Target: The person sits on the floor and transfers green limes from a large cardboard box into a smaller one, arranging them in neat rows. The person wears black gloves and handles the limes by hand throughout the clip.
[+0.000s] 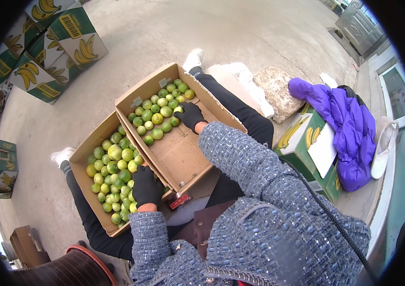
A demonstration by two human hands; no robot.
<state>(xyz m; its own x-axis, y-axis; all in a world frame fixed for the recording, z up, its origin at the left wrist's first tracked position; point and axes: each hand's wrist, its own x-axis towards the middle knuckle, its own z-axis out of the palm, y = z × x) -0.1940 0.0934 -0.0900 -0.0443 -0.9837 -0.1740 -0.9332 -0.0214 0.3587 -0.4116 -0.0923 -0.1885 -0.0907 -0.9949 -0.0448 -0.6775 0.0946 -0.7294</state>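
Observation:
My left hand (146,186), in a black glove, reaches down among the green and yellowish limes (115,152) in the left cardboard box (86,185). Its fingertips are hidden below the back of the hand, so any lime in them cannot be seen. In the right cardboard box (176,162), my right hand (191,117), also black-gloved, has its fingers closed about a yellow-green lime (178,110). That lime sits at the edge of several rows of limes (157,118) along the far left side of this box. The rest of its brown bottom shows bare cardboard.
Both boxes lie between my outstretched legs. At right, a purple jacket (347,138) drapes over a green banana carton (302,138), beside a rough stone (277,93). Banana cartons (64,47) are stacked far left. A brown ribbed container (69,269) stands near left.

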